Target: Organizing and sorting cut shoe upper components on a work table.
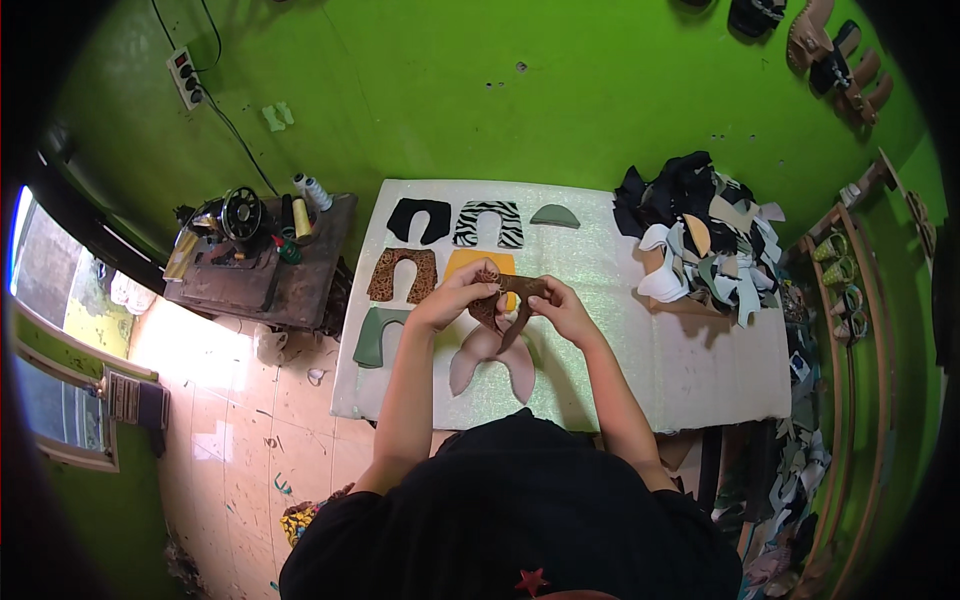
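Both hands meet over the white table: the left hand and the right hand pinch a brown leather piece between their fingers, holding it just above a pink cut piece. Other cut pieces lie in rows beside them (black, zebra-striped, leopard-spotted, yellow, green). A heap of scraps sits at the table's right end. A sewing machine stands on a bench to the left.

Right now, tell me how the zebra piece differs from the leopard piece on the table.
The zebra piece is black-and-white striped; the leopard piece is brown and spotted. The zebra piece lies in the far row, its opening toward the person; the leopard piece lies nearer, left of the left hand. Both are flat, U-shaped cutouts, untouched.
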Tool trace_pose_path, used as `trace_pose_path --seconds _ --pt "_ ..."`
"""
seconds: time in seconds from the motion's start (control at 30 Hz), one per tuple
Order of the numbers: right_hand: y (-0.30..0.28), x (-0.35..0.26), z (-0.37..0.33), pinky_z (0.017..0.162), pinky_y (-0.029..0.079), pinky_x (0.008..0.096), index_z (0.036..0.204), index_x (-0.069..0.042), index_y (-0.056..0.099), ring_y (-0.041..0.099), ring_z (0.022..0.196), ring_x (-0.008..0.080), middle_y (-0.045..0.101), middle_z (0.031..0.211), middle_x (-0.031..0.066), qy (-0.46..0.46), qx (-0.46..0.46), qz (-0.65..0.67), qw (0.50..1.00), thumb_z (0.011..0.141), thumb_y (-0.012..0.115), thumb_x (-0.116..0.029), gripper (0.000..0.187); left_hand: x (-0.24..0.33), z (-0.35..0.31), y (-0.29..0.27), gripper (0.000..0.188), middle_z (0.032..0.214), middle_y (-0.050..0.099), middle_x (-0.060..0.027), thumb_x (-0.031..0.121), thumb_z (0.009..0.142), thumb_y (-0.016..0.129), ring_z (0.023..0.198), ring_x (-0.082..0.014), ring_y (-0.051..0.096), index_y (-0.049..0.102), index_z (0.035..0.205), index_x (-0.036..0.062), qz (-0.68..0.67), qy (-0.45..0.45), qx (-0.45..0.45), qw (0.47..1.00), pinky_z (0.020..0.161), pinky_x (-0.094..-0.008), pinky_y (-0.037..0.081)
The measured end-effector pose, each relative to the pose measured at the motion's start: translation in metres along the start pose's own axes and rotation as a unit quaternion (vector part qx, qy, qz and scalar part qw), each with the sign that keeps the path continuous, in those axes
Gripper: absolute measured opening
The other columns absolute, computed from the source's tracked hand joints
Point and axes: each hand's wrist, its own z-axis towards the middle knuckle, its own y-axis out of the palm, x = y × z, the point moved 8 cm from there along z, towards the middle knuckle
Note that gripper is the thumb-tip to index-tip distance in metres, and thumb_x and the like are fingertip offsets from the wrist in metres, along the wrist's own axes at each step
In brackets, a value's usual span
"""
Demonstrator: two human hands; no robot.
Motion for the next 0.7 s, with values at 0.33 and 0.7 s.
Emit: trace_pose_path --seconds 0.33,0.7 --pt "0.031 0.023 0.065 0.062 0.043 0.0248 0.089 0.002 0.054 0.054 0.067 0.0119 0.059 0.074 0.0076 -0.044 0.057 -0.186 0.980 0.081 0.057 -0.011 0.016 -0.051 -0.043 -0.095 0.023 0.080 0.060 -0.0106 0.007 0.086 0.048 0.071 -0.0183 0.062 0.040 0.106 -0.0016 0.015 -0.094 0.177 0.980 0.065 -0.0275 0.051" --pt "0.086 0.069 0.168 0.058 0.043 0.0296 0.080 -0.001 0.049 0.052 0.060 0.0183 0.055 0.067 0.0079 -0.103 0.100 -0.292 0.946 0.072 0.064 -0.010 0.019 -0.091 -0.059 -0.249 0.020 0.075 0.061 -0.0086 0.013 0.084 0.052 0.063 -0.0126 0.056 0.057 0.093 -0.0039 0.173 -0.085 0.442 0.876 0.059 -0.0260 0.044"
